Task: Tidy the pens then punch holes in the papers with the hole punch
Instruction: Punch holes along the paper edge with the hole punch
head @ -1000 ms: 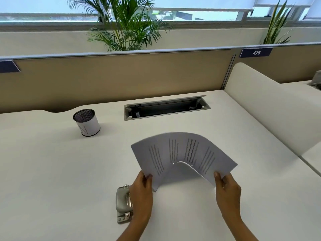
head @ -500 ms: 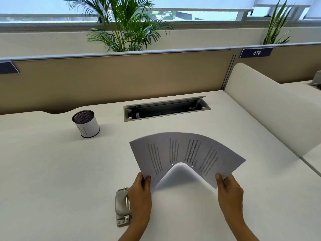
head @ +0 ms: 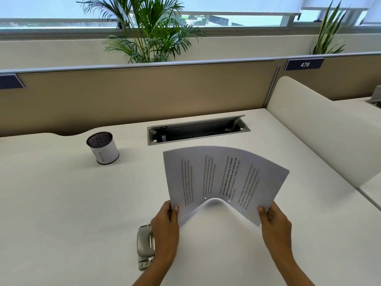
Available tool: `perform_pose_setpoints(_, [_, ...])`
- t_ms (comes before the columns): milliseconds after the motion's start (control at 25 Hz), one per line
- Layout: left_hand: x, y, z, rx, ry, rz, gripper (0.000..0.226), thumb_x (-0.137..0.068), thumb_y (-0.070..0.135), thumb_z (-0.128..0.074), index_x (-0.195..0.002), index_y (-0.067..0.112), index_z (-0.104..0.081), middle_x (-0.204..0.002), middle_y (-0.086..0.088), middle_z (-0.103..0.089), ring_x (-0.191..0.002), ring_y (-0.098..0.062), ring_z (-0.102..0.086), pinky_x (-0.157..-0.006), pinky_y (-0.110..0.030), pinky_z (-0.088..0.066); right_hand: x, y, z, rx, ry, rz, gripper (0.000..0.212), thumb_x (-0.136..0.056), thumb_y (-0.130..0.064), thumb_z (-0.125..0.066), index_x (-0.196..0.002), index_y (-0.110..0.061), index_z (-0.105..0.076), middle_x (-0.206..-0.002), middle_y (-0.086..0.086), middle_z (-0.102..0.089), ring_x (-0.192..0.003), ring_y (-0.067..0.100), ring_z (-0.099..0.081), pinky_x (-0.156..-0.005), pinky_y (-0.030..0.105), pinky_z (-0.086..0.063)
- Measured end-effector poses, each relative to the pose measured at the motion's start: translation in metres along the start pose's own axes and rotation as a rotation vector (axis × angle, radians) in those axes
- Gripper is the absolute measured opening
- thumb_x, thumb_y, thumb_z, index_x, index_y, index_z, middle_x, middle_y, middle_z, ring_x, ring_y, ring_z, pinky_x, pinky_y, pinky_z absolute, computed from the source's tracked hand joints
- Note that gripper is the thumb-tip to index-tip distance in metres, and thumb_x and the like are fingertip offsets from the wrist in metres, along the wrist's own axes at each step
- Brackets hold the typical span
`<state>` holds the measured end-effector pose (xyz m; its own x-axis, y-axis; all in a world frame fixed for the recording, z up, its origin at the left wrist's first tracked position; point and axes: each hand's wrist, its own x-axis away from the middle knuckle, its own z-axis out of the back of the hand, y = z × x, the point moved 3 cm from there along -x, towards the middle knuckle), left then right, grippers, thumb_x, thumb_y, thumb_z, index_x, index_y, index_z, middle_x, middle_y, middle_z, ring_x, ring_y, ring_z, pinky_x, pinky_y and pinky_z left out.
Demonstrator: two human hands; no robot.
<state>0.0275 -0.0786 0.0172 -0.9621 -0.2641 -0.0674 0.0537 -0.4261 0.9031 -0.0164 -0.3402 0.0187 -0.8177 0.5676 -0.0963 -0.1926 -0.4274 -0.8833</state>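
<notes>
White papers [head: 222, 178] arch above the counter [head: 61, 203] between us, our left hand [head: 166, 228] pinching the near left corner and our right hand [head: 275, 226] the near right. The metal hole punch [head: 145, 246] lies just left of our left wrist, the pen cup [head: 102, 147] well beyond.

Both hands hold a printed paper [head: 224, 178] above the white desk [head: 61, 203], its middle bowed upward. The left hand [head: 165, 226] pinches the near left corner, thumb on top; the right hand [head: 275, 226] pinches the near right corner. Between the two thumbs, the arched edge shows two small holes. A metal hole punch [head: 145, 246] lies just left of the left fingers. A mesh pen cup [head: 102, 148] stands well beyond them
</notes>
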Motion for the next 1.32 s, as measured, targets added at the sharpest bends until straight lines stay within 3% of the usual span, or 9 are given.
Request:
perform_pose_setpoints(160, [-0.027, 0.025, 0.014, 0.034, 0.078, -0.075, 0.016, -0.097, 0.019, -0.05, -0.102, 0.016, -0.064, -0.09, 0.006, -0.066, -0.077, -0.007, -0.062, -0.058, -0.004, -0.044, -0.004, 0.002, 0.009, -0.131, -0.046, -0.106, 0.014, -0.096, -0.012, -0.055, -0.093, -0.023, -0.063, -0.096, -0.001, -0.071, -0.084, 0.013, -0.067, -0.063, 0.021, -0.05])
perform_pose_setpoints(320, [-0.055, 0.046, 0.025, 0.24, 0.114, -0.069, 0.022, -0.099, 0.018, -0.045, -0.101, 0.016, -0.067, -0.092, 0.003, -0.071, -0.079, -0.009, -0.068, -0.065, -0.015, -0.056, 0.002, 0.006, 0.011, -0.41, -0.123, -0.316, 0.021, -0.095, -0.008, -0.054, -0.104, -0.024, -0.065, -0.104, -0.005, -0.072, -0.097, 0.018, -0.068, -0.088, 0.04, -0.053])
perform_pose_setpoints(480, [-0.053, 0.046, 0.015, 0.329, 0.099, -0.023, 0.029, -0.101, 0.018, -0.036, -0.104, 0.014, -0.065, -0.1, 0.001, -0.072, -0.088, -0.01, -0.07, -0.08, -0.024, -0.057, 0.005, 0.009, 0.011, -0.615, -0.132, -0.443, 0.026, -0.096, -0.004, -0.052, -0.118, -0.013, -0.062, -0.113, 0.003, -0.071, -0.105, 0.025, -0.066, -0.095, 0.043, -0.05])
perform_pose_setpoints(680, [-0.019, 0.02, -0.029, 0.024, -0.159, -0.088, 0.031, -0.099, 0.026, -0.042, -0.126, 0.017, -0.055, -0.128, 0.002, -0.059, -0.121, -0.013, -0.053, -0.101, -0.021, -0.035, -0.002, 0.01, 0.012, -0.767, -0.09, -0.553, 0.017, -0.096, -0.006, -0.052, -0.106, -0.01, -0.065, -0.109, 0.007, -0.071, -0.101, 0.025, -0.066, -0.09, 0.039, -0.055])
perform_pose_setpoints(800, [-0.002, 0.0, -0.06, -0.166, -0.375, -0.12, 0.049, -0.1, 0.035, -0.036, -0.145, 0.017, -0.033, -0.154, 0.001, -0.029, -0.143, -0.012, -0.022, -0.119, -0.027, -0.011, -0.017, 0.008, 0.014, -0.854, 0.001, -0.56, 0.026, -0.095, -0.004, -0.052, -0.121, -0.002, -0.059, -0.119, 0.011, -0.066, -0.104, 0.025, -0.064, -0.096, 0.038, -0.052])
perform_pose_setpoints(920, [0.002, -0.019, -0.072, -0.504, -0.399, -0.285, 0.059, -0.1, 0.041, -0.028, -0.151, 0.018, -0.012, -0.161, 0.003, -0.002, -0.148, -0.011, 0.004, -0.119, -0.028, 0.008, -0.04, 0.007, 0.017, -0.904, 0.129, -0.559, 0.035, -0.095, -0.001, -0.053, -0.13, 0.002, -0.054, -0.124, 0.011, -0.061, -0.101, 0.02, -0.063, -0.097, 0.034, -0.047])
perform_pose_setpoints(1080, [0.007, -0.03, -0.072, -0.703, -0.328, -0.43, 0.066, -0.095, 0.049, -0.016, -0.152, 0.018, -0.006, -0.16, 0.003, 0.0, -0.148, -0.013, 0.003, -0.119, -0.033, 0.006, -0.08, 0.016, 0.02, -0.932, 0.265, -0.579, 0.034, -0.094, 0.005, -0.052, -0.127, 0.001, -0.056, -0.123, 0.01, -0.061, -0.107, 0.022, -0.06, -0.098, 0.034, -0.048])
perform_pose_setpoints(1200, [0.006, -0.03, -0.074, -0.734, -0.323, -0.44, 0.067, -0.093, 0.05, -0.012, -0.152, 0.016, -0.009, -0.16, 0.003, -0.004, -0.148, -0.014, -0.001, -0.119, -0.035, 0.002, -0.113, 0.025, 0.019, -0.897, 0.34, -0.616, 0.025, -0.09, 0.011, -0.052, -0.106, -0.006, -0.06, -0.11, 0.007, -0.064, -0.101, 0.023, -0.061, -0.098, 0.036, -0.049])
perform_pose_setpoints(1320, [0.006, -0.031, -0.074, -0.748, -0.326, -0.434, 0.066, -0.094, 0.049, -0.014, -0.152, 0.016, -0.011, -0.16, 0.002, -0.006, -0.148, -0.014, -0.003, -0.119, -0.036, -0.001, -0.135, 0.03, 0.019, -0.781, 0.406, -0.686, 0.021, -0.086, 0.01, -0.052, -0.095, -0.009, -0.054, -0.088, 0.001, -0.058, -0.078, 0.019, -0.058, -0.084, 0.016, -0.045])
